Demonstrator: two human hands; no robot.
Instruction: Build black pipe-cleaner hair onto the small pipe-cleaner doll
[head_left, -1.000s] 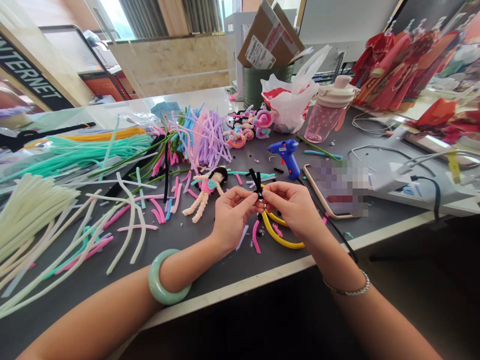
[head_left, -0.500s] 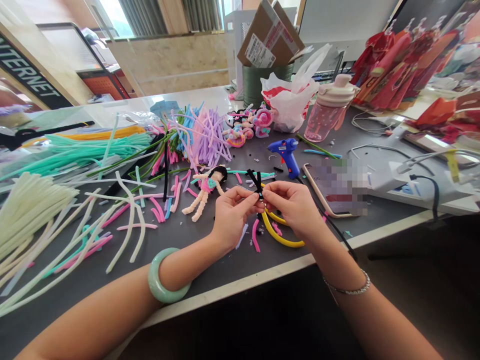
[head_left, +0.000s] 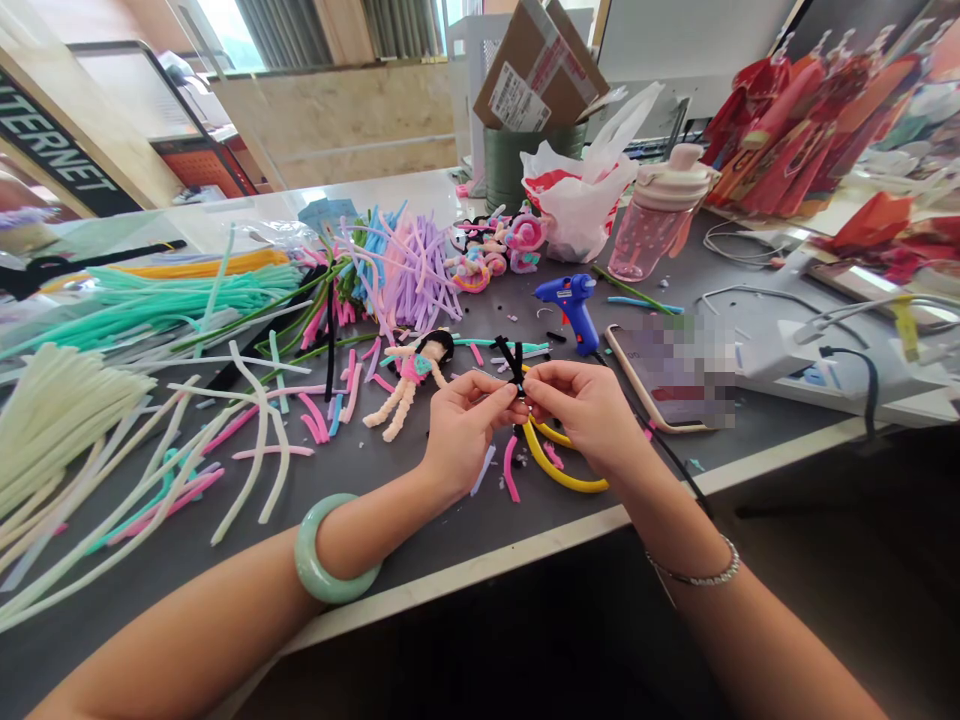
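1. A grey tabletop (head_left: 442, 530) carries everything, and its pale front edge runs across the lower part of the view.
2. Along the left edge, long cream pipe cleaners (head_left: 60, 420) and a mint-green bundle (head_left: 172, 300) are laid out. A lilac pile (head_left: 427, 280) is placed toward the back edge.
3. Near the back edge, a pink water bottle (head_left: 660, 215) and a white plastic bag (head_left: 577, 190) are seen. A blue hot glue gun (head_left: 574, 310) is placed nearer the middle, beside a phone (head_left: 667, 375) whose surface is blurred out.
4. A small pipe-cleaner doll (head_left: 409, 380) is lying left of the hands, well clear of them.
5. A yellow pipe cleaner (head_left: 559, 478) is curved beneath the right hand (head_left: 585, 415). Whether it is joined to the work cannot be told.
6. A black pipe cleaner (head_left: 514, 362) is held near mid-table, just above the front edge. It is pinched between the thumb and bent fingers of the left hand (head_left: 465, 435) and of the right hand, which are nearly closed and almost touching.
7. The step in hand is judged to be twisting the black stems together at their crossing. A firm pinch on both sides is called for, so that the twist is not loosened.
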